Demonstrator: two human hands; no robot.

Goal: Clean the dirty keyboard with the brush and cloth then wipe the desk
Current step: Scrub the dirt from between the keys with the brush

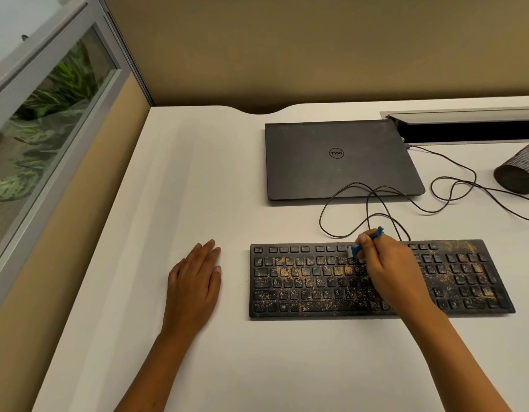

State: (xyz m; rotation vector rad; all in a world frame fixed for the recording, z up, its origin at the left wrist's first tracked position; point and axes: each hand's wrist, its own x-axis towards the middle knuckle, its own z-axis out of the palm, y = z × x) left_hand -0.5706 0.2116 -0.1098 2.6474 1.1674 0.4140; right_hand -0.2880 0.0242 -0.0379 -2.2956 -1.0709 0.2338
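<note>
Two hands: both over the white desk [257, 367].
Right hand [388, 263]: fingers curled, pinching a blue brush [366, 242] whose bristles touch the keyboard's top rows.
Left hand [195, 281]: fingers straight and close together, palm flat on the desk, left of the keyboard.
Keyboard [316, 286]: black, crumb-speckled, near the front edge.
Laptop [340, 162]: closed, toward the back edge.

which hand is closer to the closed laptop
Right. The right hand holds the blue brush over the keyboard's top rows, just in front of the laptop. The left hand rests flat on the desk, farther left.
</note>
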